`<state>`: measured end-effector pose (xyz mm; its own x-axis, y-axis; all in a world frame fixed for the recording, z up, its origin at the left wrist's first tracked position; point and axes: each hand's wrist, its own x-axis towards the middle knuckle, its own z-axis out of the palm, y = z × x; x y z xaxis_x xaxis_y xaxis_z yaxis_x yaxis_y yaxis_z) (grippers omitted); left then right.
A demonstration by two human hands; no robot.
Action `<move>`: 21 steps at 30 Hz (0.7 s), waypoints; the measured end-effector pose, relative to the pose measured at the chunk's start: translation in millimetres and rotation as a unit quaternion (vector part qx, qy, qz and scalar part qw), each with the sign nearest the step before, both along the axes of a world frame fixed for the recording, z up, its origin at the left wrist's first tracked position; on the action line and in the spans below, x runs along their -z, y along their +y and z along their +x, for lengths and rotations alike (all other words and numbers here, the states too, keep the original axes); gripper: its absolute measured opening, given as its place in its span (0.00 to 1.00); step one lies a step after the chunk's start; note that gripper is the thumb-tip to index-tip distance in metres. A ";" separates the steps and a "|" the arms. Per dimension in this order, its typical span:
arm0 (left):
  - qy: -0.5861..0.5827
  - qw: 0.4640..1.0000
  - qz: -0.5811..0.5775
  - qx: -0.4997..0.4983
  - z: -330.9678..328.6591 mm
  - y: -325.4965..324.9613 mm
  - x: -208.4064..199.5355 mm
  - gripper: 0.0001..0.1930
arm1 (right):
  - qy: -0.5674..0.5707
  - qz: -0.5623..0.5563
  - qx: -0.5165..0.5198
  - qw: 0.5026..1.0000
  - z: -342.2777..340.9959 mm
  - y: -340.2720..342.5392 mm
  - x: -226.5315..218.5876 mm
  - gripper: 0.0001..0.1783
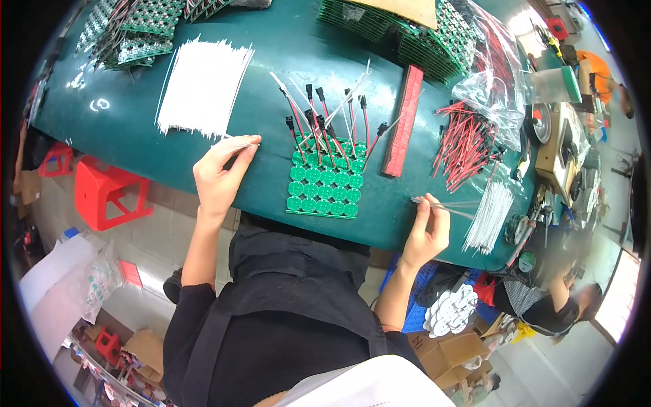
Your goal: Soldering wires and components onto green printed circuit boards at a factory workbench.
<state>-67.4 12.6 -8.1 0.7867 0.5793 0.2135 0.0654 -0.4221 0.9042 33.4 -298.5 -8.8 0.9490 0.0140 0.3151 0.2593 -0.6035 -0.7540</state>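
Observation:
My left hand (pixel 220 175) is closed in a pinch on a thin white strip, just right of a wide pile of thin white strips (pixel 205 87). My right hand (pixel 427 229) pinches thin pale strands (pixel 453 207) that stretch toward a smaller bundle of pale strips (pixel 489 217). Between my hands lies a green circuit board panel (pixel 324 188) of joined round boards. Several red and black wires with black connectors (pixel 324 122) stand up from its far rows, some with pale strands among them. Neither hand touches the panel.
A long red block (pixel 403 122) lies right of the panel. Beyond it are a heap of red and black wires (pixel 464 146) and a clear plastic bag (pixel 491 88). Stacked green boards (pixel 437 44) stand at the far edge of the green table (pixel 271 183). A red stool (pixel 108 193) is left.

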 end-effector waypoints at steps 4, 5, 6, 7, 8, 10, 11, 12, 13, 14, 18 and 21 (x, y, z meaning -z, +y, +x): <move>0.023 0.999 -0.032 0.008 -3.9 -5.3 -3.2 0.07 | 0.050 0.159 -0.031 0.986 -11.5 26.3 -13.2 0.06; 0.002 0.997 -0.067 0.033 -2.8 -8.7 -2.1 0.07 | 0.060 0.195 -0.071 0.976 -17.0 38.5 -14.8 0.07; -0.022 0.992 -0.108 0.056 -1.0 -12.4 -0.7 0.07 | 0.078 0.244 -0.111 0.960 -21.7 51.4 -16.1 0.08; -0.038 0.991 -0.104 0.073 0.4 -16.0 0.4 0.08 | 0.082 0.209 -0.137 0.965 -24.7 64.1 -17.0 0.08; -0.055 0.989 -0.101 0.090 2.6 -18.9 1.5 0.08 | 0.084 0.198 -0.157 0.964 -27.1 77.5 -16.6 0.07; -0.055 0.974 -0.215 0.036 4.5 -30.7 1.8 0.07 | 0.106 0.212 -0.163 0.958 -34.9 103.8 -15.1 0.06; -0.044 0.982 -0.181 0.034 4.3 -30.7 0.6 0.07 | 0.074 0.197 -0.177 0.961 -33.7 114.6 -12.7 0.06; -0.029 0.986 -0.160 0.037 4.3 -31.1 -0.8 0.07 | 0.055 0.181 -0.189 0.964 -31.9 123.5 -10.3 0.07; -0.029 0.987 -0.152 0.034 5.0 -31.6 -2.2 0.07 | 0.038 0.147 -0.192 0.970 -30.9 128.6 -9.5 0.07; -0.026 0.986 -0.157 0.038 5.2 -31.6 -3.8 0.07 | 0.039 0.147 -0.194 0.969 -29.6 133.0 -8.4 0.07; -0.013 0.992 -0.112 0.064 7.4 -33.4 -6.9 0.07 | 0.003 0.100 -0.201 0.974 -27.8 140.1 -5.7 0.07; -0.026 0.994 -0.090 0.061 8.5 -33.2 -6.3 0.07 | -0.001 0.080 -0.202 0.976 -27.4 140.9 -5.3 0.07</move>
<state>-58.8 -20.5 -1.8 0.8445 0.5120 0.1572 -0.0255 -0.2547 0.9667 6.0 -157.6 -3.5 0.8755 0.3367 0.3465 0.4537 -0.3265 -0.8292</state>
